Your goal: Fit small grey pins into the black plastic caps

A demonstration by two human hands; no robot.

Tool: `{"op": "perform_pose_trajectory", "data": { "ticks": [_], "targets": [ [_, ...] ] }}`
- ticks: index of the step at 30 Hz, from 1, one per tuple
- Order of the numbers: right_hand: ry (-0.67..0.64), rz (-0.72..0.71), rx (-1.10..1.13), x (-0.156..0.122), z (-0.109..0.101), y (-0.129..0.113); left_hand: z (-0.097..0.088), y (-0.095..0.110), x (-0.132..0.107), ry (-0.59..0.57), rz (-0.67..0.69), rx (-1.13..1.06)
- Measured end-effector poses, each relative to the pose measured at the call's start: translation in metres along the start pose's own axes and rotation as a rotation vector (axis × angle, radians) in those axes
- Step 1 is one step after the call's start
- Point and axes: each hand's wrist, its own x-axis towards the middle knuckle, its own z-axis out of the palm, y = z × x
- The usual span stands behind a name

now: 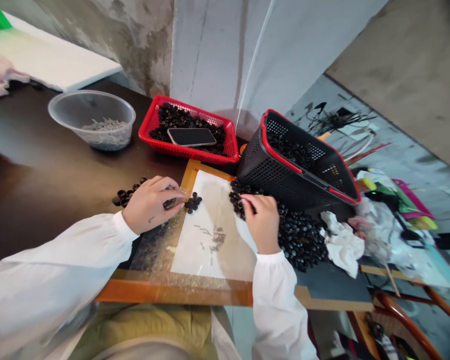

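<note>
My left hand point(153, 202) is over the left edge of the white sheet point(210, 250), fingers curled together. Something dark and a bit of clear film show at its fingertips, too unclear to name. Beside those fingertips sits a small cluster of round black caps point(193, 202). More black caps point(124, 196) lie behind that hand on the dark table. My right hand point(262, 220) has thumb and fingers pinched at the edge of a large heap of black caps point(302, 240); what the pinch holds is hidden. Several small dark strips point(213, 237) are on the sheet.
A red basket point(189, 152) of black caps has a phone point(192, 136) on top. Right of it stands a tilted black basket point(270, 170) with a red rim. A clear tub point(92, 120) holds small pale pieces. Crumpled white paper point(343, 242) lies at the right.
</note>
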Motion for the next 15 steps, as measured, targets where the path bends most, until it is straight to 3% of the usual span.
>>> {"op": "perform_pose_trajectory", "data": {
  "ticks": [3,6,9,15],
  "targets": [
    [-0.314,-0.185,0.173,0.007,0.014,-0.029,0.01,0.001,-0.004,-0.087,-0.012,0.043],
    [-0.473,-0.288,0.245,0.007,0.026,-0.043,0.017,0.002,-0.005,-0.112,-0.046,0.042],
    [-0.506,-0.347,0.272,0.002,0.032,-0.051,0.021,0.003,-0.002,-0.121,-0.069,0.015],
    [-0.451,-0.436,0.258,-0.004,0.036,-0.064,0.017,0.005,0.002,-0.093,-0.046,-0.097]
  ]
}}
